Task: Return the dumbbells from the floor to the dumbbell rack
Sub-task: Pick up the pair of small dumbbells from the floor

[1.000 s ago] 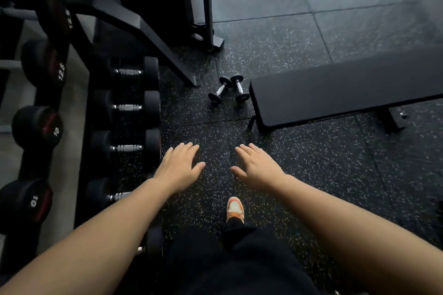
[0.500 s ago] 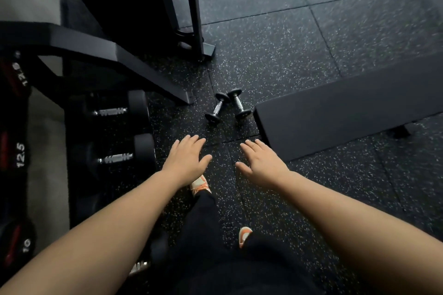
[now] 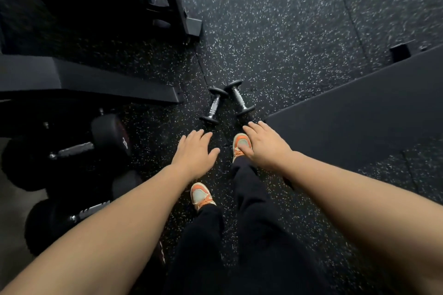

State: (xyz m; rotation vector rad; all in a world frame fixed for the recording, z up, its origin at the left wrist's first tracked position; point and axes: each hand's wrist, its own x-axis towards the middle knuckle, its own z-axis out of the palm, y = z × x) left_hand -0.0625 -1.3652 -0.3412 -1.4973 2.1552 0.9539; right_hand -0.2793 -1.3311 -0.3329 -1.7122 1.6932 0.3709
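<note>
Change since earlier: drew closer to the two small dumbbells, which sat lower and larger in view than half a second before; both hands reached further forward; right foot stepped ahead.
Left hand (image 3: 194, 154): held palm down, fingers spread, grip open and empty; hovered just short of the left dumbbell, not touching.
Right hand (image 3: 265, 143): held palm down, fingers extended, grip open and empty; hovered above the right shoe, fingertips near the lower head of the right dumbbell, apart from it.
Left dumbbell (image 3: 214, 106): lay on the floor, chrome handle, black heads, tilted so the far head leaned right.
Right dumbbell (image 3: 239, 98): lay on the floor just beside the left one, far heads nearly touching, near heads splayed apart.
Floor (image 3: 275, 31): black rubber tiles with pale speckles.
Dumbbell rack (image 3: 91, 84): stood at left, dark angled frame; foot of the frame ended near the left dumbbell.
Large dumbbells (image 3: 72, 151): rested on the rack's lower tier at left, black heads, metal handles; markings too blurred to read.
Bench pad (image 3: 359, 115): dark and flat, at right, corner close to the right hand.
Shoes (image 3: 201, 195): orange and grey; right one ahead of the left, partly covered by the right hand.
Trousers (image 3: 251, 223): black, filled the lower centre.
</note>
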